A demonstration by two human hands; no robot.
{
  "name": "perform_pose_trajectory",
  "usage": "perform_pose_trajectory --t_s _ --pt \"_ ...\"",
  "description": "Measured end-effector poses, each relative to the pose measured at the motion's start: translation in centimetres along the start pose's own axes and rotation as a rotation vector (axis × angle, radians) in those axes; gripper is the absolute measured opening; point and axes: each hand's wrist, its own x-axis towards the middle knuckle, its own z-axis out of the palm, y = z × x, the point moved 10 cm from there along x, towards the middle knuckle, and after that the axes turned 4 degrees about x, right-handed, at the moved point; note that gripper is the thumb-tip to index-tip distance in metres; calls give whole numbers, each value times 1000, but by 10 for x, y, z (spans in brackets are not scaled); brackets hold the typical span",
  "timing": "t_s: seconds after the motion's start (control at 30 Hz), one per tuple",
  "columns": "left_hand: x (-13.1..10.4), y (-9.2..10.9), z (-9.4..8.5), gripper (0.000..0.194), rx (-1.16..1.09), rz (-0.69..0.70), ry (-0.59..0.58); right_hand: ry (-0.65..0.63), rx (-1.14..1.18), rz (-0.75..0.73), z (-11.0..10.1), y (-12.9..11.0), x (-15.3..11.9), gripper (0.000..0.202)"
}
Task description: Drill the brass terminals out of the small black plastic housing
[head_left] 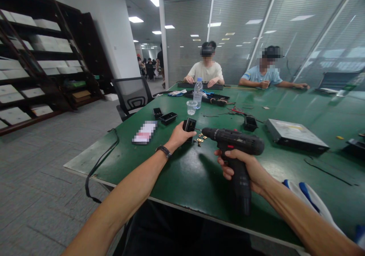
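Black drill (234,139), right of centre, points left, barrel (246,142) near-level; your right hand (251,166) wraps its handle (241,187), forearm (299,214) from lower right; your left hand (180,135), mid-frame, grips a black case (189,124).

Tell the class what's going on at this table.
The right hand grips a black power drill, its bit aimed at a small black housing held in the left hand; whether it touches is hard to tell. Small gold-coloured pieces lie nearby on the green table. Two other people sit opposite.
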Motion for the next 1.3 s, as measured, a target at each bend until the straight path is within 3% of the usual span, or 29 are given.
perform_pose_trajectory --t_s 1.3 --pt "1 0 1 45 -50 1 -31 -57 110 35 1 5 3 19"
